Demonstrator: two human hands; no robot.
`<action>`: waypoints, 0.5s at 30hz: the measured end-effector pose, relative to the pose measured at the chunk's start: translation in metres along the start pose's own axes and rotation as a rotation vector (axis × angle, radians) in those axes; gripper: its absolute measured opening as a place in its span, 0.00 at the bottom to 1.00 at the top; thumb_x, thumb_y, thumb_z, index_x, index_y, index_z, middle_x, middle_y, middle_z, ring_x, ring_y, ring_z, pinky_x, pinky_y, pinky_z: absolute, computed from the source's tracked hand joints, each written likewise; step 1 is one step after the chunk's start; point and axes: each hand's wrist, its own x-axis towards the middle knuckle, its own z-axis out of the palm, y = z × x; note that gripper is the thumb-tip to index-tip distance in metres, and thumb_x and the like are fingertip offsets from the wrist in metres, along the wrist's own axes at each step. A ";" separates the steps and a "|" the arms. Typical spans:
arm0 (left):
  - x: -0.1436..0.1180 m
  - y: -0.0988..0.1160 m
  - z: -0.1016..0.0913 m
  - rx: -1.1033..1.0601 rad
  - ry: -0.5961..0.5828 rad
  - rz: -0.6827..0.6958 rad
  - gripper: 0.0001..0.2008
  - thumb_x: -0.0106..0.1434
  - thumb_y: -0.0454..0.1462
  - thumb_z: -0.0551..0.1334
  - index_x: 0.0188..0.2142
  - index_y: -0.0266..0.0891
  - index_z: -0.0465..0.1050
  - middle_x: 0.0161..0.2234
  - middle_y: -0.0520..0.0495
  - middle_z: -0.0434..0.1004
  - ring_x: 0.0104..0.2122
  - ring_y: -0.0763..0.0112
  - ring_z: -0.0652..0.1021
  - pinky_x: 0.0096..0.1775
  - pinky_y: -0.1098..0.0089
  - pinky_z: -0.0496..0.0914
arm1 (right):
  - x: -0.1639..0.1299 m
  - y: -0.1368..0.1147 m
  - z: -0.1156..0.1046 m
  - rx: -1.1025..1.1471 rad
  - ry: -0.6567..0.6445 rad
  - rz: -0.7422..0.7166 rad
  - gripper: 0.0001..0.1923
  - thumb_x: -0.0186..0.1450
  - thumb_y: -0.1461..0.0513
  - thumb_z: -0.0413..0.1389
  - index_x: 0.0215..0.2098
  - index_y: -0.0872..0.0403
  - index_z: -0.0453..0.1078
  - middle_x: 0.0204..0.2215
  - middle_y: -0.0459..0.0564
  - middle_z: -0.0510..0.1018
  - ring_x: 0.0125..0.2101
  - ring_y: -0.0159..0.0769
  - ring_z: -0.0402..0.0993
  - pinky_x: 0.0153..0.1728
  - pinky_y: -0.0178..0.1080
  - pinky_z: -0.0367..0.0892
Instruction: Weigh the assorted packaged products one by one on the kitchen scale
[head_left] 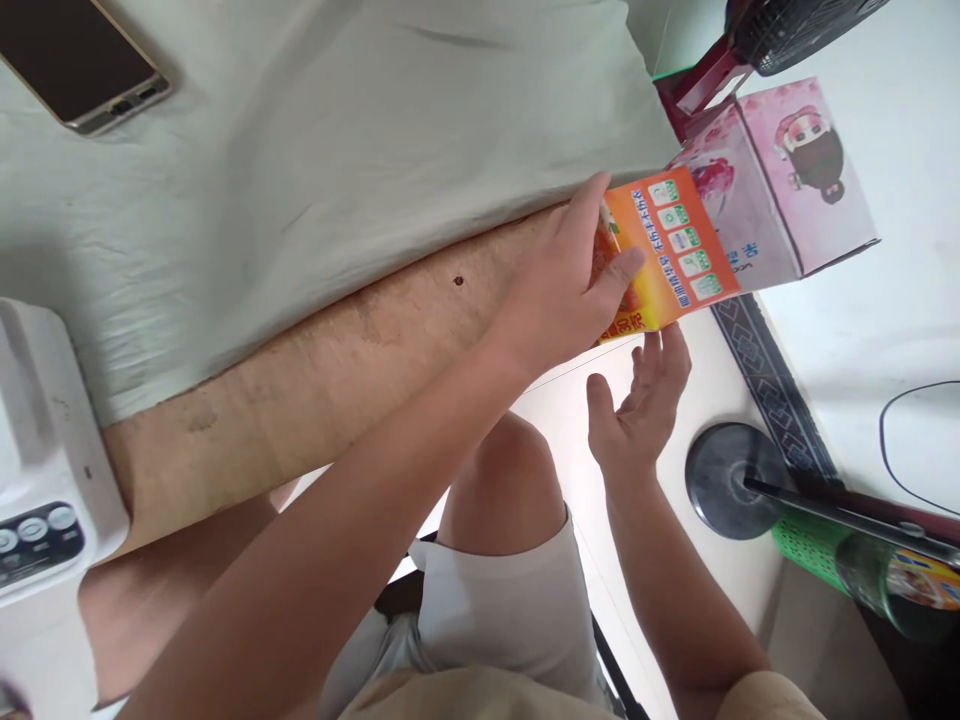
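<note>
Orange carton (pixel 667 255) sits pinched in the left hand (pixel 559 290); right hand (pixel 641 410), fingers spread, waits below, seemingly not touching; support its underside squarely.

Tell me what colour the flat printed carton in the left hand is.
The flat printed carton is mainly orange, with small green-and-white icons; the head view shows it.

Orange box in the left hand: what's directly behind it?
A pink box sits behind the orange box, which hides its near lower corner. The left hand covers the orange box's left end.
</note>
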 end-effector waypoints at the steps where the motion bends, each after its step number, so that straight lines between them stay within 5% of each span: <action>1: 0.002 -0.001 0.001 -0.004 0.002 0.003 0.20 0.72 0.38 0.66 0.61 0.49 0.69 0.66 0.46 0.77 0.73 0.54 0.72 0.71 0.56 0.71 | 0.002 -0.001 0.000 0.003 -0.011 0.003 0.41 0.73 0.52 0.54 0.80 0.40 0.45 0.76 0.62 0.58 0.77 0.58 0.60 0.68 0.69 0.69; 15: 0.015 -0.027 0.014 -0.072 -0.001 0.092 0.24 0.73 0.47 0.64 0.66 0.59 0.62 0.63 0.52 0.77 0.71 0.53 0.74 0.73 0.51 0.71 | 0.005 0.001 -0.008 0.108 -0.049 0.086 0.44 0.69 0.56 0.57 0.79 0.35 0.47 0.78 0.57 0.58 0.80 0.54 0.56 0.71 0.69 0.66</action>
